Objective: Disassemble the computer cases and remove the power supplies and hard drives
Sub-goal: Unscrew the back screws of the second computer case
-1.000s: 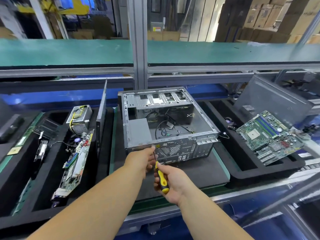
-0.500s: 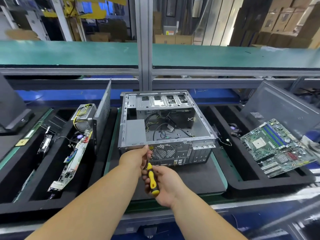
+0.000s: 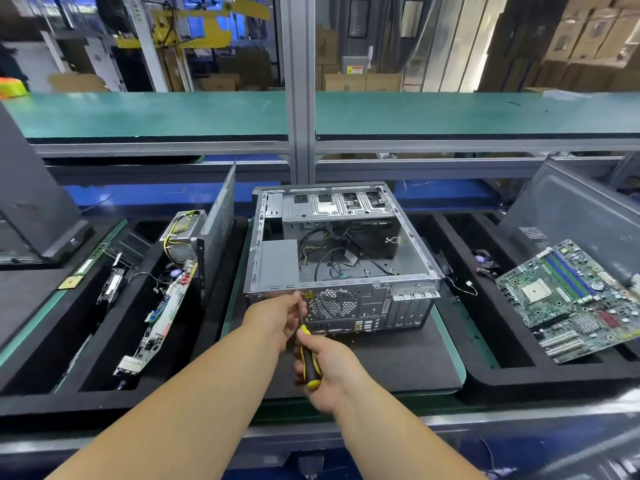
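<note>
Left of the grip lie a removed power supply [image 3: 183,233] and boards; the left hand [image 3: 277,315] pinches the shaft while the right hand [image 3: 325,370] wraps the screwdriver [image 3: 308,358] at the open case [image 3: 341,258], whose own supply [image 3: 278,261] apparently remains inside, just beyond.

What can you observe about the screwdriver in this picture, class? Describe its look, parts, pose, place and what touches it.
The screwdriver has a yellow and black handle that looks like plastic or rubber, and a thin metal shaft. It slants up and away from the person, its tip at the rear panel of the open computer case, near the fan grille. The right hand grips the handle; the left hand pinches the shaft near the tip. Whether the tip sits in a screw cannot be seen.
</note>
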Tool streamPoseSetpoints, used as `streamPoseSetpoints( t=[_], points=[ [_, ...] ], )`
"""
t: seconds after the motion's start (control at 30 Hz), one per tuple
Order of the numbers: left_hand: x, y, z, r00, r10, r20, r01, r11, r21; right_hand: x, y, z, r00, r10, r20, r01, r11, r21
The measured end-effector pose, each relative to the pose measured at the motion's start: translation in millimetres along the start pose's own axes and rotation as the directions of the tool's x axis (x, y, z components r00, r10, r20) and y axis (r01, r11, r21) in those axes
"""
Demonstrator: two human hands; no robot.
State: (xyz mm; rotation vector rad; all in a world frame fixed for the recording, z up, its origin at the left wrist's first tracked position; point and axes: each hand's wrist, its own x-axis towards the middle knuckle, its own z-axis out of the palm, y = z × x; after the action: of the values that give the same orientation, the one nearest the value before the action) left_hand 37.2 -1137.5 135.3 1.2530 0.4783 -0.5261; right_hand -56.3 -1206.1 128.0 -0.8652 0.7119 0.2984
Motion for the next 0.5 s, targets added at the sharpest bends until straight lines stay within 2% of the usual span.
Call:
streamPoseSetpoints(
  t=[0.3,0.5],
  points=[
    [0.8,1.7,-4.1,0.998,-0.057,0.012,0.057,0.998,0.009,-2.7,-4.8,-0.2,0.994,0.053,0.100,-0.061,0.995,0.073],
    [6.8,1.2,-12.2,0.994,-0.060,0.095,0.062,0.998,-0.012,-2.2,2.2,2.2,0.998,-0.020,-0.063,0.021,1.000,0.022]
  ],
)
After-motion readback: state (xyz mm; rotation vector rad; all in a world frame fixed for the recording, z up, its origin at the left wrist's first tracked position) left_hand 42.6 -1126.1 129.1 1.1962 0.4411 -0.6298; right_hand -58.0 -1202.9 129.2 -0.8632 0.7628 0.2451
